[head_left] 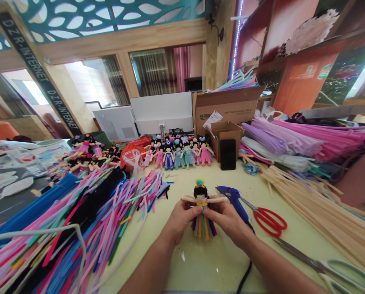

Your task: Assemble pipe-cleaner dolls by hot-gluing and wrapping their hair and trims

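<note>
Both my hands hold a small pipe-cleaner doll (pixel 201 204) above the yellow table (pixel 207 261). The doll has black hair, a blue and yellow pompom on top, cream arms stretched sideways and a skirt of blue, yellow and orange strips. My left hand (pixel 181 218) pinches the doll's waist from the left. My right hand (pixel 227 218) pinches it from the right, fingers closed. A blue glue gun (pixel 234 200) lies just right of my right hand, its black cord running toward me.
Red-handled scissors (pixel 270 220) lie right of the glue gun; large grey scissors (pixel 323 267) at the near right. Piles of coloured pipe cleaners (pixel 78 220) fill the left, cream ones (pixel 320 212) the right. Finished dolls (pixel 179 155), a black phone (pixel 228 154) and cardboard boxes (pixel 228 106) stand behind.
</note>
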Tool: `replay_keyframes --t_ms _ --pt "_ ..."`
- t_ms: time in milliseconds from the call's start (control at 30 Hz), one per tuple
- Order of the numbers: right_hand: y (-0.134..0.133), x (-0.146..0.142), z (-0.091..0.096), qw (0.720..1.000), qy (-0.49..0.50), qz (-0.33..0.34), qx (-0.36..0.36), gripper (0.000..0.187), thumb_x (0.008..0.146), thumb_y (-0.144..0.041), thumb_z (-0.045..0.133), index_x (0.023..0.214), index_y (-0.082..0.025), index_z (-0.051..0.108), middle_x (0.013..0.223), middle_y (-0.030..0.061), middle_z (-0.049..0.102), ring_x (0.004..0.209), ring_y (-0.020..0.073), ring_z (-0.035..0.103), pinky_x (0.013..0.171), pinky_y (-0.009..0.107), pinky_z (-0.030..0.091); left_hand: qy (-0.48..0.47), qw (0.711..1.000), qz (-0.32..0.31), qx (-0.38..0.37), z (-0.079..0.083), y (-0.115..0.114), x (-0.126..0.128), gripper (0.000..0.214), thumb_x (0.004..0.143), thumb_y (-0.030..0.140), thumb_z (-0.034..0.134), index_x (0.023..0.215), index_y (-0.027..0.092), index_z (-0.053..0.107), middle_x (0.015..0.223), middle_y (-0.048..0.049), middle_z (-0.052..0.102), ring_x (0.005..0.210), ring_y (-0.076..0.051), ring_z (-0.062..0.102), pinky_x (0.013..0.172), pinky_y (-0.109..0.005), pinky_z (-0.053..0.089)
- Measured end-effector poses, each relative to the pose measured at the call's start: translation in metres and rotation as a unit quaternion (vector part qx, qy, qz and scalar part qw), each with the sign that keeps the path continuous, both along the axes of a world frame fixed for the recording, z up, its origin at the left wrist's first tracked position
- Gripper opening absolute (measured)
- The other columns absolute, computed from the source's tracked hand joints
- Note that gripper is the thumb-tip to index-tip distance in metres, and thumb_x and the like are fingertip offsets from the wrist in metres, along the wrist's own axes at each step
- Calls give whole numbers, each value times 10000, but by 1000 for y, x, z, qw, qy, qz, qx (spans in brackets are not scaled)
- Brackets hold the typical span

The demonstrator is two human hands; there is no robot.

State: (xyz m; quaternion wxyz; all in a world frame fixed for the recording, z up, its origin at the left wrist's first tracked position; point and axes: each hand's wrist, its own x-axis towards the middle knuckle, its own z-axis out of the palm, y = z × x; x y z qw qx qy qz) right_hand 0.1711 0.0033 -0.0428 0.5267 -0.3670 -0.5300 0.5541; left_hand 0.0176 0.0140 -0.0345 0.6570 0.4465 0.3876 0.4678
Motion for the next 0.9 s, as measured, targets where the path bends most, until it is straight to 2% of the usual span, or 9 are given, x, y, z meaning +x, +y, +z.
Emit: replay_keyframes --t_ms 200,567,633,733,800,900 --pt "-1 1 -1 1000 -20 -2 -22 489 644 -523 765 970 -173 662 907 74 726 915 271 654 836 407 511 7 999 -33 4 0 1 -2 382 575 329 837 878 165 671 883 -60 700 856 -226 628 772 -341 469" --pt "-2 -2 -5 1000 -3 -3 -30 452 649 -487 763 964 -175 676 914 68 719 941 272 645 860 409 506 45 998 -40 7 0 5 -9 377 574 364 820 844 176 636 818 -34 658 806 -199 613 717 -308 461" --pt "-3 -4 -6 999 -5 -9 -39 433 653 -459 765 963 -172 671 904 64 711 930 270 642 856 406 503 50 999 3 7 5 9 -18 394 606 448 779 875 203 626 900 -41 658 852 -200 612 699 -298 462" --pt "-3 -6 -10 999 -23 -12 -46 375 673 -418 750 942 -166 680 879 54 701 926 267 637 857 389 495 86 985 151 11 16 21 -35 472 658 607 652 933 227 607 1033 -69 651 909 -205 617 676 -300 472" --pt "-2 -7 -13 998 -32 -10 -46 346 684 -401 735 930 -163 687 902 55 701 926 262 635 856 376 492 140 967 212 23 24 37 -44 466 637 594 659 898 213 596 966 -69 656 849 -196 625 630 -281 462" --pt "-2 -9 -18 998 -37 -10 -46 326 693 -395 720 924 -167 690 944 57 707 923 257 633 845 362 494 192 949 246 55 37 72 -50 406 635 499 686 910 214 602 879 -33 647 796 -175 610 588 -246 431"
